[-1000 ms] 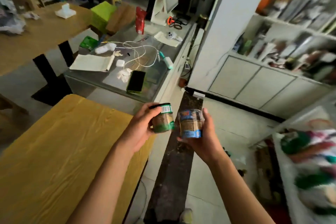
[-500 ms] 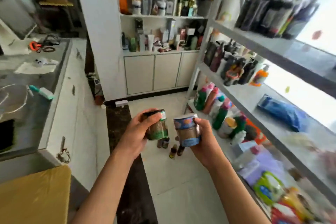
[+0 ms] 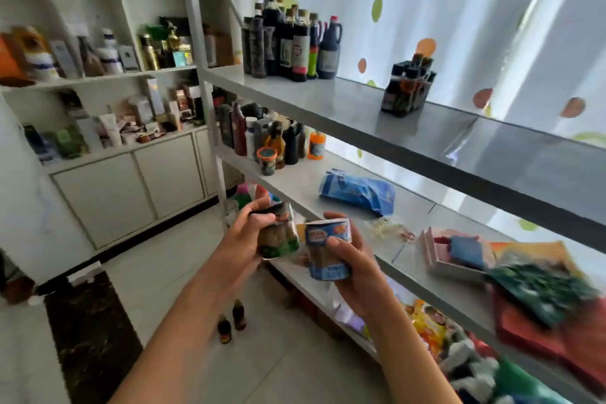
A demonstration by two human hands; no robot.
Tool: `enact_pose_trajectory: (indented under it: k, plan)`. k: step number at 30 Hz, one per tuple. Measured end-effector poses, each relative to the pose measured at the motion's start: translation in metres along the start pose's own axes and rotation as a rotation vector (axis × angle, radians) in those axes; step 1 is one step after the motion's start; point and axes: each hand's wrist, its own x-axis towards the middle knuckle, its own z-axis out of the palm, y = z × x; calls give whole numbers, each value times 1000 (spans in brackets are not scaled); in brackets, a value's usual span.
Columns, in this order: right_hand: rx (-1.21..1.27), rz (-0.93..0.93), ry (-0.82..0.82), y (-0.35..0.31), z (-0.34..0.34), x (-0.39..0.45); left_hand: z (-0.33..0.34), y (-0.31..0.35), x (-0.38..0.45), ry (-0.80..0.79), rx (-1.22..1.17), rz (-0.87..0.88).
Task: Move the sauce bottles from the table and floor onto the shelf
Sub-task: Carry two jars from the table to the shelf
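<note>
In front of the metal shelf (image 3: 344, 102), the left hand (image 3: 241, 241) gripped a green-labelled jar (image 3: 278, 233) and the right hand (image 3: 352, 267) gripped a blue-labelled jar (image 3: 326, 249), both held just off the middle tier; 2 small bottles (image 3: 231, 321) stood on the floor below.

- Left hand (image 3: 241, 239) holds one jar (image 3: 278, 231); right hand (image 3: 355, 267) holds a second jar (image 3: 328, 249) just to its right.
- Shelf (image 3: 410, 128) stands right of both.
- Two small bottles (image 3: 231, 321) on floor (image 3: 183, 259), below the hands.
- Bag (image 3: 357, 193) on middle tier, behind the jars.
</note>
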Motion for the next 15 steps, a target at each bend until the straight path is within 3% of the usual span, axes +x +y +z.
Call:
enact_pose_trajectory:
  k: [5,15]
  plan:
    - [-248,-145,232,-51,-54,19,67,0,52,-154,104,19]
    - [-441,-415,424,-146,-99,79,142,43,160,-352,143,127]
